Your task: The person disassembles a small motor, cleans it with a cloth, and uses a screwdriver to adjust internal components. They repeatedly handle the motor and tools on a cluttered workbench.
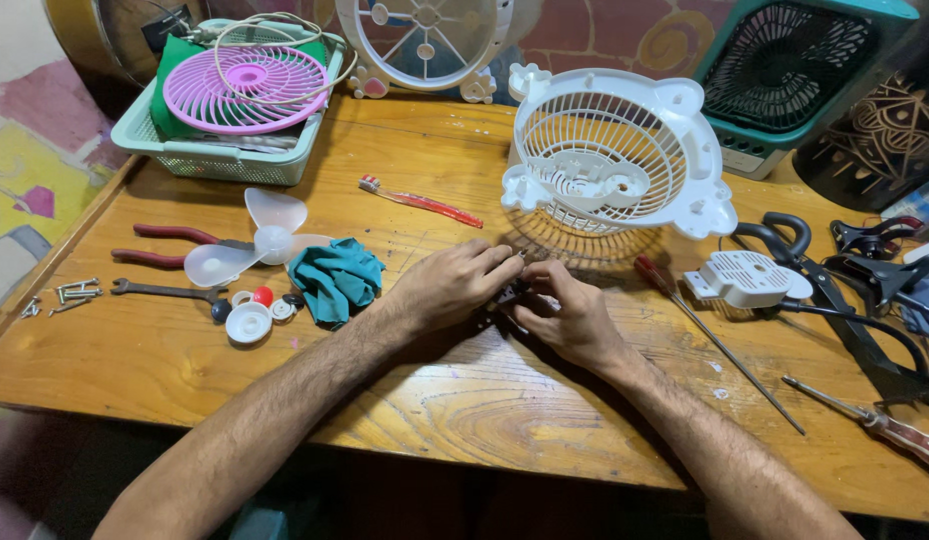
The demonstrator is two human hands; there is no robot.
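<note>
Table: wooden table (465,420) fills the frame.
Fan housing: white fan housing (615,160), upper right of centre, tilted.
Left hand: left hand (450,285), centre, fingers pinched together on a small dark part (509,293).
Right hand: right hand (570,315), just beside, fingers curled on the same part.
Cloth: teal cloth (335,278), left of centre.

Bare wood on the table (465,420) runs along the near edge, giving open passage toward both hands. Far of the hands the white fan grille (610,160) leans close, blocking that side. Left, the teal cloth (337,280) and fan blade (255,240) crowd in; right, a long screwdriver (715,340) lies across the way.
</note>
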